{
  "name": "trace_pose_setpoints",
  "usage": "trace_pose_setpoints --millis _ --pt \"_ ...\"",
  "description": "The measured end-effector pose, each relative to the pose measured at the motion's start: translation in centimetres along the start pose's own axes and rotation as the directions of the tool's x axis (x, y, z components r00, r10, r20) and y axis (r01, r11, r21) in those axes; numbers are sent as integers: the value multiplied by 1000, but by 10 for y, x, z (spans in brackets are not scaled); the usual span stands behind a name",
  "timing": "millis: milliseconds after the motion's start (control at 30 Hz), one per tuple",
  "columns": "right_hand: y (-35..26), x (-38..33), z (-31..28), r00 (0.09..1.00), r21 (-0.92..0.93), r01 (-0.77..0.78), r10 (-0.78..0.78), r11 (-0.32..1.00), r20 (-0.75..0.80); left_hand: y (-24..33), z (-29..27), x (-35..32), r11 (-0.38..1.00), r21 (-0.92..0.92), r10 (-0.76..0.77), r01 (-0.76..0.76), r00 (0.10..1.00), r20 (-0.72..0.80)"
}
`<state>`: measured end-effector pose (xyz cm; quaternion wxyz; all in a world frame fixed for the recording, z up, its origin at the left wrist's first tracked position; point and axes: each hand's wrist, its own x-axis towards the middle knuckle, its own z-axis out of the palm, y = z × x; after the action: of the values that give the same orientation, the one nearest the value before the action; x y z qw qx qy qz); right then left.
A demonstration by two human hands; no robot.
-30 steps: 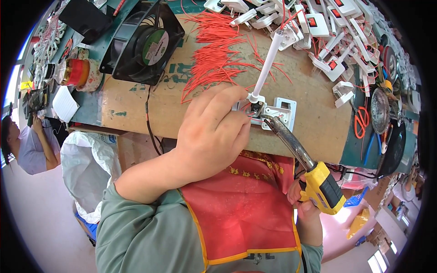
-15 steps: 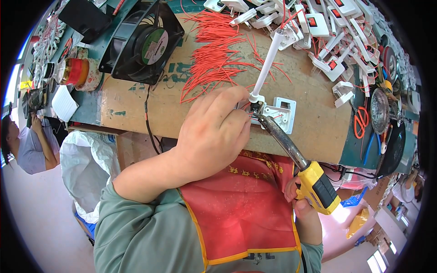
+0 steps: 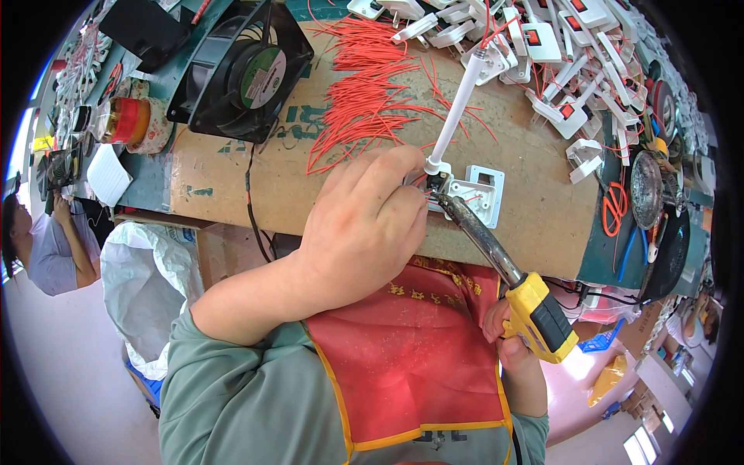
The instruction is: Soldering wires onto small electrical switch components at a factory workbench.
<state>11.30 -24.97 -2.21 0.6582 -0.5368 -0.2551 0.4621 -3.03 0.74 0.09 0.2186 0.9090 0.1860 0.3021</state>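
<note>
– What does the right hand [image 3: 511, 341] hold?
– It is wrapped tight around the yellow soldering iron [image 3: 535, 314].
– And the left hand [image 3: 364, 225]?
– Its fingers pinch down on the small white plastic part [image 3: 474, 192] on the worktop [image 3: 232, 186], where the iron's tip touches.
– Farther back?
– Red wires [image 3: 364, 101] and a black fan [image 3: 244, 70].
</note>
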Motion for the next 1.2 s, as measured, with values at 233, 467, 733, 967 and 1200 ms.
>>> trace_pose_setpoints --millis 233,467,733,967,1200 --pt "-17 -1 8 995 47 -97 98 994 -20 0 -2 2 1000 3 0 0 1000 8" --pt "-17 -5 7 992 20 -119 120 993 -33 1 -1 2 1000 2 0 0 1000 9" --pt "-15 -7 5 997 -46 -27 23 999 -80 1 -2 3 1000 17 -4 3 1000 23" --pt "-21 -3 4 998 -25 -38 36 999 -58 1 -2 3 1000 -1 -4 4 1000 16" --pt "-38 0 2 999 -30 -40 39 999 -35 1 -2 3 1000 -18 2 -1 1000 9"
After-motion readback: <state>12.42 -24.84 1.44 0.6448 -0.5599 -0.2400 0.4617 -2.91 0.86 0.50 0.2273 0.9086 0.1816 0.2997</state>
